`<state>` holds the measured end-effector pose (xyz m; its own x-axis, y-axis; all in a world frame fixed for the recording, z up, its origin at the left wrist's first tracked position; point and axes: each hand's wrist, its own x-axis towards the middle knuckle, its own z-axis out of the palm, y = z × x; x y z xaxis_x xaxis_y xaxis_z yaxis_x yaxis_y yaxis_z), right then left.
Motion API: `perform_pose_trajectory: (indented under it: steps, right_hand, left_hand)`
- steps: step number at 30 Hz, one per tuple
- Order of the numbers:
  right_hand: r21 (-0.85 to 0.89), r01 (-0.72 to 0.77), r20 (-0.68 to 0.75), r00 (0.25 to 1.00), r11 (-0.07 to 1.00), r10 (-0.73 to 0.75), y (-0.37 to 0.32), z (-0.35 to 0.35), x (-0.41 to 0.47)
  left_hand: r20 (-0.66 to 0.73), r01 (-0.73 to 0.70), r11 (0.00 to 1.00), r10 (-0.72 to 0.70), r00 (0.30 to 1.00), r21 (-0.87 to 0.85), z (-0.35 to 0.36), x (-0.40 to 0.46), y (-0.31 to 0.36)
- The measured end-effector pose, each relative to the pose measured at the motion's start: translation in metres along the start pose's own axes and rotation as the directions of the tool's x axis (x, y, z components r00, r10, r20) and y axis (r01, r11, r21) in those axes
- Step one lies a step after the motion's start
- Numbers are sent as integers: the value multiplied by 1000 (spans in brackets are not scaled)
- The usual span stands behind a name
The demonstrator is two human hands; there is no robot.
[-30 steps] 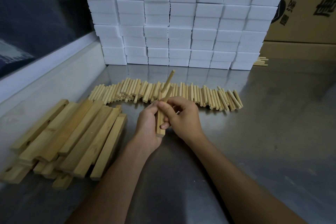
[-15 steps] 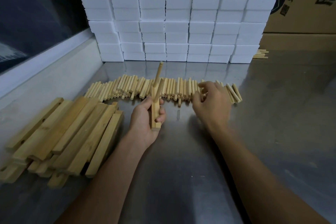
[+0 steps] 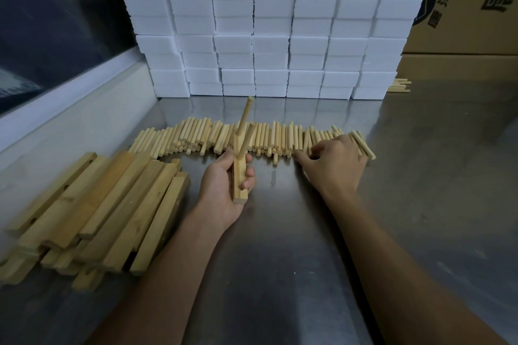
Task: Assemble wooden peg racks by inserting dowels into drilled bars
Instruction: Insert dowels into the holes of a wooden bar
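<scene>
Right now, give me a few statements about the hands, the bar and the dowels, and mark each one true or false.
1. The left hand grips a wooden bar that already has two dowels standing in it. True.
2. The right hand is lifted well above the table with a dowel in it. False: it rests on the row of loose dowels, fingers down among them.
3. The pile of spare bars lies to the left of the left hand. True.
4. The stacked white blocks stand in front of the dowel row, nearest the person. False: they stand behind it.
5. Both hands hold the bar. False: only the left does.
</scene>
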<state>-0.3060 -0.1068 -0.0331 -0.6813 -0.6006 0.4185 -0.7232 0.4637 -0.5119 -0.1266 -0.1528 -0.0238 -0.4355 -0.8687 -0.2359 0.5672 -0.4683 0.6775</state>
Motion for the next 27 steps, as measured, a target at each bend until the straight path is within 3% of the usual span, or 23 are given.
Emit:
perform_pose_trajectory:
  steps: [15,19,22,27]
  right_hand:
    - [-98,19,55,998,995,-13,-5,1,-3]
    - [0,21,-29,999,1000,-21,-4,0,-3]
    - [151,101,-129,988,983,-82,-3,1,-7]
    - [254,401,-226,910,880,-349,-5,-5,-19]
  left_hand:
    - [21,-5,1000,5,1000,8,-1,0,0]
    - [23,2,1000,-2,1000,7,0,1,0]
    - [20,6,1000,-6,1000,1,0,1,-1]
    - [5,8,1000,-8,1000,-10,2,0,-3]
